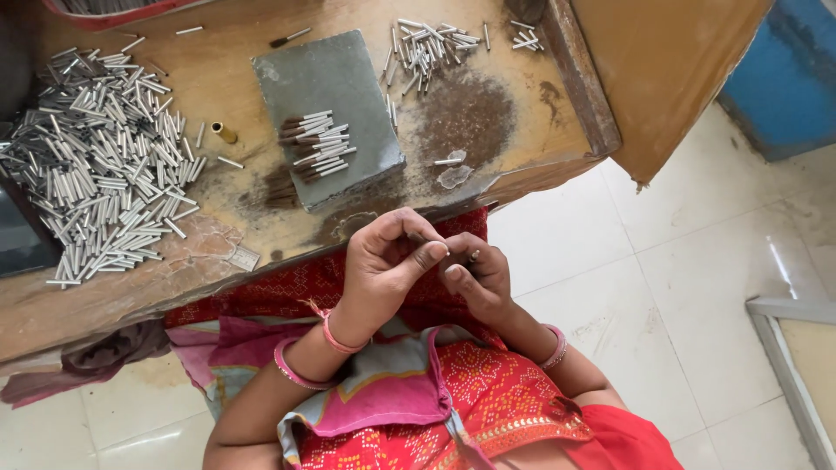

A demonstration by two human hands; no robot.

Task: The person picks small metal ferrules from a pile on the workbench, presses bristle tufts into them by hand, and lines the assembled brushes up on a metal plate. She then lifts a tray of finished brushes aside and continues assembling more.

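Along the left end of the wooden worktop (488,130) lies a big heap of small silver tubes (104,165), with a grey block (326,78) near the middle carrying a row of brown-tipped tubes (315,144), and a smaller scatter of tubes (427,43) by the far edge. Just off the near edge, above a red cloth (296,287), the left hand (383,261) and right hand (479,278) meet, each grip pressed together. The right fingers pinch a tiny dark-tipped piece (473,256); what the left pinches I cannot tell.
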